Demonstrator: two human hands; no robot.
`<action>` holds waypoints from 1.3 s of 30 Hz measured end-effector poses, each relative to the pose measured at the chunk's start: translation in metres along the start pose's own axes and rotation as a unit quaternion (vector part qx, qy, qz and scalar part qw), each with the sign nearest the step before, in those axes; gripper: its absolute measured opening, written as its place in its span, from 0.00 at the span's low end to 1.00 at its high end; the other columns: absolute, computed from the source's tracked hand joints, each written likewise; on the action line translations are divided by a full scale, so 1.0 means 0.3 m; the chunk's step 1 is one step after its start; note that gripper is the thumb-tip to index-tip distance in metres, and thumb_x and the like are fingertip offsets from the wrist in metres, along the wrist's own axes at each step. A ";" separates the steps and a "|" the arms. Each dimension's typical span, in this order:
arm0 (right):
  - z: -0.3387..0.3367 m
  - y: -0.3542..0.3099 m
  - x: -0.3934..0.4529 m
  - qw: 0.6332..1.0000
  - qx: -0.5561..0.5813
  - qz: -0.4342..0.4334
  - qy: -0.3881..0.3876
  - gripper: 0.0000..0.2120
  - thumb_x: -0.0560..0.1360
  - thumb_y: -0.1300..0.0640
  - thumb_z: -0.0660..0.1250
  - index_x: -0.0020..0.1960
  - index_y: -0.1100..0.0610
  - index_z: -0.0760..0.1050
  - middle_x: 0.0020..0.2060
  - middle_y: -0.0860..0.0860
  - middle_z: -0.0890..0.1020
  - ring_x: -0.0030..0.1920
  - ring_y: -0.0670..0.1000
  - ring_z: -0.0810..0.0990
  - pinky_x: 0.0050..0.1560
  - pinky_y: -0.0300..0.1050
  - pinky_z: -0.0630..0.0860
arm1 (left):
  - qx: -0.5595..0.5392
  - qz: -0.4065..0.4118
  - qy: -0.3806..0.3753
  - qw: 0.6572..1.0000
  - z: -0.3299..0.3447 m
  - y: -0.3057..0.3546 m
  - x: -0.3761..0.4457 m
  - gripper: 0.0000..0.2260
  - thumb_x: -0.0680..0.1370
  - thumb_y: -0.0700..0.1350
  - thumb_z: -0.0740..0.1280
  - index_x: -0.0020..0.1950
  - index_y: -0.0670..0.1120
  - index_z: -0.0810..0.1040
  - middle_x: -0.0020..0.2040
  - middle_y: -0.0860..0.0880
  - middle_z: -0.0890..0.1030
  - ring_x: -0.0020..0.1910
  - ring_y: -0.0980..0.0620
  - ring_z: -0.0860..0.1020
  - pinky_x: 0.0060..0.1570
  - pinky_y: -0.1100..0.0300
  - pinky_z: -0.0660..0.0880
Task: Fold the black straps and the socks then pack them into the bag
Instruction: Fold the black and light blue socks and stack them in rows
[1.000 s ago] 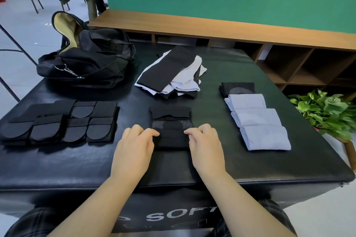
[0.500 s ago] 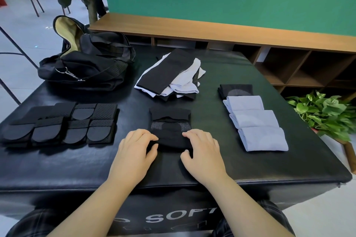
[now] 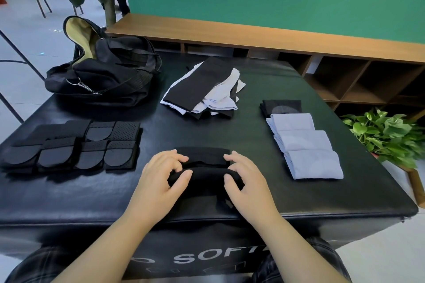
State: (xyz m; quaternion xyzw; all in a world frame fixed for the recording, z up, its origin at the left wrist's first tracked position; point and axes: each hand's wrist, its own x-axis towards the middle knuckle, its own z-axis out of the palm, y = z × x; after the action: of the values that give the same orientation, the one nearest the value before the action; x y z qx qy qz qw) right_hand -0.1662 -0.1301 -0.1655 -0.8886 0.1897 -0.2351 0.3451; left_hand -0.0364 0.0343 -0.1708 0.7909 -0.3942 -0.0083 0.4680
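A black sock (image 3: 204, 167) lies near the front middle of the black padded table (image 3: 264, 195), its near part rolled up into a thick fold. My left hand (image 3: 161, 179) pinches the roll's left end and my right hand (image 3: 246, 181) pinches its right end. Folded black straps (image 3: 76, 145) sit in rows at the left. Folded socks (image 3: 303, 142), three pale blue and one black, line up at the right. A loose pile of black and white socks (image 3: 207, 89) lies at the centre back. The open black bag (image 3: 103, 76) rests at the back left.
A wooden shelf unit (image 3: 345, 71) runs behind the table under a green wall. A potted green plant (image 3: 386, 135) stands off the table's right edge. Chair legs and a plant trunk stand on the floor at the back left.
Both hands curled round the sock's near end and rolled it away from me, so the flat sock now shows a thick roll at its near part.
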 end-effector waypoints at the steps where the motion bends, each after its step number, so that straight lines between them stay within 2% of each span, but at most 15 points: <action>1: -0.003 -0.002 0.000 1.000 0.006 0.007 -0.007 0.12 0.72 0.45 0.56 0.47 0.47 0.75 0.59 0.31 0.72 0.67 0.34 0.64 0.64 0.31 0.61 | -0.010 -0.017 -0.006 1.000 -0.002 0.003 0.001 0.09 0.72 0.61 0.60 0.39 0.58 0.66 0.55 0.67 0.76 0.66 0.64 0.67 0.63 0.48 0.67; 3: -0.010 -0.010 0.004 0.999 -0.001 0.038 -0.030 0.13 0.76 0.49 0.59 0.58 0.48 0.76 0.56 0.31 0.72 0.63 0.35 0.68 0.60 0.27 0.63 | -0.021 -0.058 -0.013 0.998 -0.007 0.015 0.003 0.09 0.71 0.65 0.62 0.43 0.63 0.66 0.56 0.65 0.77 0.65 0.65 0.68 0.62 0.51 0.68; 5: -0.012 -0.013 0.009 0.997 -0.020 0.055 -0.040 0.12 0.79 0.51 0.59 0.61 0.47 0.74 0.53 0.33 0.74 0.59 0.40 0.71 0.54 0.30 0.65 | -0.022 -0.095 -0.017 0.995 -0.011 0.024 0.006 0.12 0.69 0.66 0.63 0.48 0.68 0.64 0.54 0.66 0.78 0.61 0.63 0.71 0.57 0.57 0.69; 8: -0.004 -0.011 0.016 0.996 -0.053 0.067 -0.027 0.11 0.79 0.47 0.57 0.57 0.49 0.72 0.48 0.42 0.77 0.52 0.47 0.74 0.49 0.40 0.69 | -0.021 -0.129 -0.023 0.991 -0.011 0.029 0.014 0.15 0.69 0.64 0.63 0.52 0.66 0.63 0.50 0.68 0.77 0.55 0.60 0.74 0.48 0.62 0.68; 14: 0.011 -0.023 0.053 0.992 -0.057 0.112 0.004 0.13 0.80 0.45 0.56 0.59 0.51 0.70 0.47 0.49 0.78 0.49 0.50 0.74 0.47 0.44 0.70 | -0.054 -0.211 -0.011 0.976 0.003 0.027 0.051 0.19 0.73 0.60 0.66 0.60 0.60 0.66 0.55 0.56 0.77 0.55 0.59 0.74 0.51 0.59 0.69; 19: 0.036 -0.029 0.090 0.987 -0.060 0.146 0.037 0.14 0.80 0.44 0.55 0.55 0.54 0.70 0.39 0.50 0.78 0.42 0.54 0.75 0.43 0.50 0.73 | -0.038 -0.227 0.013 0.973 0.012 0.015 0.081 0.22 0.73 0.61 0.65 0.64 0.56 0.65 0.39 0.56 0.78 0.44 0.57 0.76 0.43 0.58 0.71; 22: 0.044 -0.034 0.105 0.982 -0.060 0.169 0.052 0.13 0.80 0.44 0.55 0.47 0.54 0.66 0.33 0.48 0.73 0.38 0.54 0.73 0.39 0.48 0.70 | -0.016 -0.232 0.040 0.972 0.019 0.021 0.093 0.23 0.75 0.59 0.65 0.66 0.54 0.64 0.41 0.58 0.81 0.45 0.58 0.77 0.46 0.55 0.74; 27: 0.053 -0.047 0.132 0.974 -0.104 0.193 0.051 0.14 0.80 0.42 0.54 0.47 0.53 0.65 0.34 0.47 0.74 0.39 0.53 0.73 0.38 0.46 0.69 | 0.036 -0.228 0.055 0.972 0.024 0.039 0.099 0.20 0.77 0.55 0.64 0.66 0.51 0.64 0.39 0.60 0.79 0.40 0.60 0.76 0.40 0.56 0.72; 33: 0.066 -0.044 0.147 0.967 -0.146 0.201 0.050 0.14 0.79 0.41 0.56 0.47 0.52 0.64 0.34 0.47 0.75 0.36 0.52 0.74 0.35 0.46 0.68 | 0.060 -0.199 0.064 0.976 0.030 0.035 0.087 0.13 0.78 0.52 0.63 0.61 0.53 0.66 0.37 0.54 0.77 0.36 0.55 0.74 0.32 0.59 0.68; 37: 0.067 -0.043 0.141 0.970 -0.131 0.193 0.069 0.13 0.79 0.44 0.59 0.49 0.52 0.62 0.34 0.45 0.71 0.35 0.50 0.72 0.35 0.45 0.67 | 0.095 -0.156 0.069 0.981 0.040 0.025 0.081 0.07 0.78 0.49 0.64 0.55 0.55 0.71 0.39 0.54 0.73 0.38 0.55 0.72 0.33 0.61 0.66; 39: 0.064 -0.041 0.134 0.974 -0.105 0.182 0.089 0.10 0.79 0.47 0.60 0.48 0.52 0.63 0.35 0.45 0.68 0.33 0.48 0.69 0.34 0.45 0.67 | 0.131 -0.123 0.067 0.981 0.043 0.023 0.078 0.05 0.77 0.46 0.66 0.52 0.54 0.74 0.40 0.56 0.72 0.41 0.55 0.70 0.37 0.60 0.67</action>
State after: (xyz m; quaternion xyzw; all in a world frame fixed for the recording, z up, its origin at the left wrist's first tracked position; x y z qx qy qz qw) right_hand -0.1208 -0.1315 -0.1578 -0.8460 0.4019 -0.2254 0.2681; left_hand -0.0295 0.0083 -0.1645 0.8865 -0.2597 0.0389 0.3810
